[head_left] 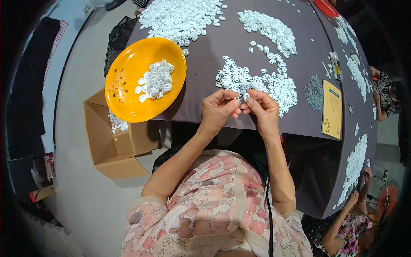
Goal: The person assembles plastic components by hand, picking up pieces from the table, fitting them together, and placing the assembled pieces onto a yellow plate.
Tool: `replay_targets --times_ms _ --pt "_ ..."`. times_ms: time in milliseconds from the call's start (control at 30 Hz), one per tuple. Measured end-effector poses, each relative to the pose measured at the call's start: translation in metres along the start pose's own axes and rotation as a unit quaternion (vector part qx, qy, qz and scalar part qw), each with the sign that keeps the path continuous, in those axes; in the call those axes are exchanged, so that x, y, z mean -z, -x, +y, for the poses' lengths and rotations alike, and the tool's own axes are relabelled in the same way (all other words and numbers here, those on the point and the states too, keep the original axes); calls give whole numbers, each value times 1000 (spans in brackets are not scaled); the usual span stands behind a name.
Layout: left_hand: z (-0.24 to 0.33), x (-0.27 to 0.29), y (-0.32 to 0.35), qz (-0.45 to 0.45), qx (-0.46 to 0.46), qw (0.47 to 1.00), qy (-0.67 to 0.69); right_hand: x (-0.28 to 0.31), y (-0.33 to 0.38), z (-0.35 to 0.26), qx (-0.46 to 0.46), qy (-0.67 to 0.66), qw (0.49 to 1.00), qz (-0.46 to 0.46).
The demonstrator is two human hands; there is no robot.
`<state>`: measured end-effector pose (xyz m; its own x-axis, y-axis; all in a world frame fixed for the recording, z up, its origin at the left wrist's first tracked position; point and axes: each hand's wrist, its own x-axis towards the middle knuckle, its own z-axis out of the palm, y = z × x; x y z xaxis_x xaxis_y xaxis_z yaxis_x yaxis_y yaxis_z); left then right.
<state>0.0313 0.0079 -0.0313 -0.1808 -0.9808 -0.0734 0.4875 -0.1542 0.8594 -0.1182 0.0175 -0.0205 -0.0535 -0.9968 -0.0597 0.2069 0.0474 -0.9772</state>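
Observation:
Above the table's near edge, my left hand (216,110) and my right hand (266,112) meet with closed fingertips. Between my right thumb and fingers is a small white oval plastic piece (246,97). My left thumb and forefinger pinch something tiny and pale, too small to make out, right beside that piece. Just beyond my fingers spreads a heap of similar white pieces with dark holes (233,73). An orange-yellow oval plate (124,107) to the left, decorated with flowers, carries a mound of white pieces (157,81).
A dark grey cloth covers the table (201,64). Farther off lie two more white heaps (182,19) (274,30). At right are a pile of small grey metal parts (314,92) and a yellow booklet (332,109). An open cardboard box (102,137) stands lower left. Other people work along the right side.

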Motion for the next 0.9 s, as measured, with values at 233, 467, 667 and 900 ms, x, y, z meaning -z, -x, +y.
replay_targets --times_ms 233,467,667,900 --pt "-4 2 0 -7 -11 1000 -11 0 0 1 13 -8 1000 -19" --pt "-1 -2 2 8 0 1000 -14 -1 2 1 15 11 1000 -17" --pt "-2 -1 1 8 -12 999 -29 -4 3 -2 19 16 1000 -15" --pt "1 -4 3 18 6 999 -35 -1 2 1 17 21 999 -16"
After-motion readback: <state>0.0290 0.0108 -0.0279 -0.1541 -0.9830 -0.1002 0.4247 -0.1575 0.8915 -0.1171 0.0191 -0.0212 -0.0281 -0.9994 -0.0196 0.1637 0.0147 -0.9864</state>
